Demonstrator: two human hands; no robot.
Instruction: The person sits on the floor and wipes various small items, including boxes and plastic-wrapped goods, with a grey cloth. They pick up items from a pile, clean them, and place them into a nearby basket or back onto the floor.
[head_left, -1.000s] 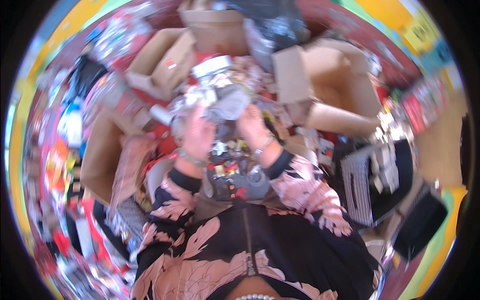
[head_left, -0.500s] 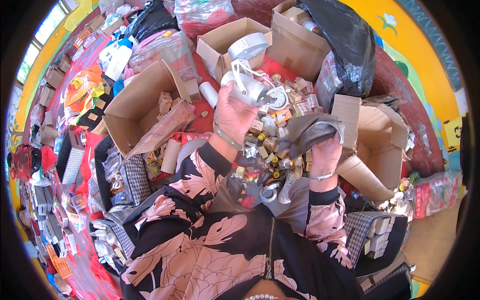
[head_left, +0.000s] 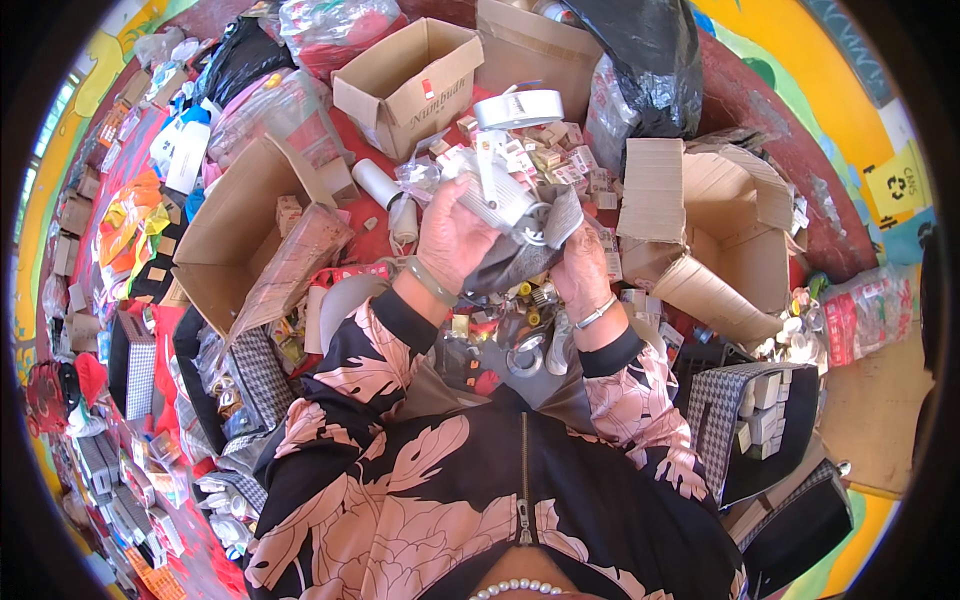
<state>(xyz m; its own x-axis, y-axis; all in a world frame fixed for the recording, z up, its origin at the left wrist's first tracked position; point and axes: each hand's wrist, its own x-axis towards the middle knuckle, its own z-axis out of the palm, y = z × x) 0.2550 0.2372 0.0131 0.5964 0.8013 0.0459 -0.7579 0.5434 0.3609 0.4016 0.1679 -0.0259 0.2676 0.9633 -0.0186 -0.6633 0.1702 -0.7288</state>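
Closest in, the wearer's black jacket with pink flowers (head_left: 440, 480) filled the lower view, and just past its hem a shiny ring-shaped part (head_left: 525, 355) lay among loose pieces around the lap. To the right stood a checked bin (head_left: 712, 430) with small white boxes (head_left: 766, 412) grouped inside, its open side leaving them easy to see. A little farther out, the left hand (head_left: 455, 235) was closed around the ribbed white body of a lamp-like fixture (head_left: 500, 203), raised in front of the chest, probably gripped there because the body was its sturdiest part. The right hand (head_left: 585, 265) grasped a dark grey cloth (head_left: 515, 265) bunched against the fixture's near end; the left seemed to steady the piece against that contact. The fixture's round white base (head_left: 518, 108) stuck out on the far side, clear of both hands. Beyond lay a heap of small cartons (head_left: 580, 160), seemingly loose rather than stacked, with open cardboard boxes to the left (head_left: 222, 250) and right (head_left: 655, 190), perhaps set around the heap for easy reach. Farthest back were another open box (head_left: 425, 105) and a black plastic bag (head_left: 655, 60).
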